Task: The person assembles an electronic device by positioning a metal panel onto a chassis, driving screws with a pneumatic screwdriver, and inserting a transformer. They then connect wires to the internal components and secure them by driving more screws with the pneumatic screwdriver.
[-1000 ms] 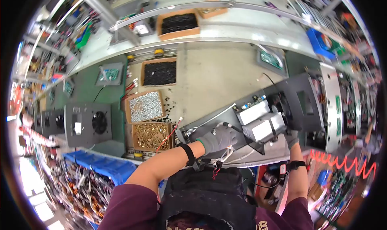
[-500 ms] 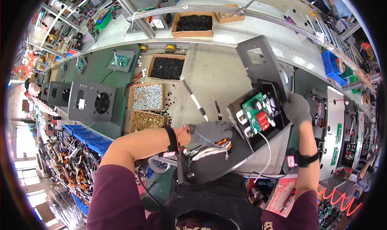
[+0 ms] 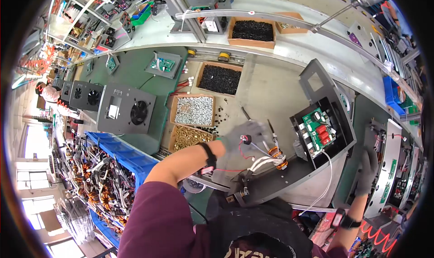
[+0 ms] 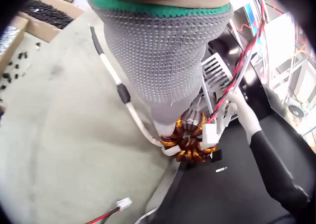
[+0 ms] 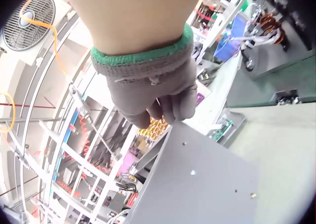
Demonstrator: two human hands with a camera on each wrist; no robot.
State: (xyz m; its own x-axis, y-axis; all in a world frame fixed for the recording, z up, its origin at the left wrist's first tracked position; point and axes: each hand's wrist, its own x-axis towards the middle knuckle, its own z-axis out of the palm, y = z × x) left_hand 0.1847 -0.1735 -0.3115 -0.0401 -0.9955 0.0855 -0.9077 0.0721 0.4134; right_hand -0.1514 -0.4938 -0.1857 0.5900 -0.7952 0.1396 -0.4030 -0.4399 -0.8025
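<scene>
In the head view, a dark grey metal housing with a green circuit board stands on the bench at right, a long dark panel extending leftward. My gloved left hand is beside a copper coil with white leads; its blurred fingers and their contact are unclear. A black ring-like part with red wire shows at that hand. The left wrist view shows my hand above the coil. Right of the housing is my right hand, fingers extended; in its wrist view the fingertips overlap a grey panel's corner.
Boxes of black screws, silver screws and brass-coloured parts stand left of the hands. Beyond them is a grey fan housing. A blue bin borders tangled coils. A metal rail crosses overhead; a white cable hangs from the board.
The housing has turned, exposing its board. My left hand has moved off the coil, uncovering it in the head view. My right hand has come away from the housing's side. The head view has shifted left.
</scene>
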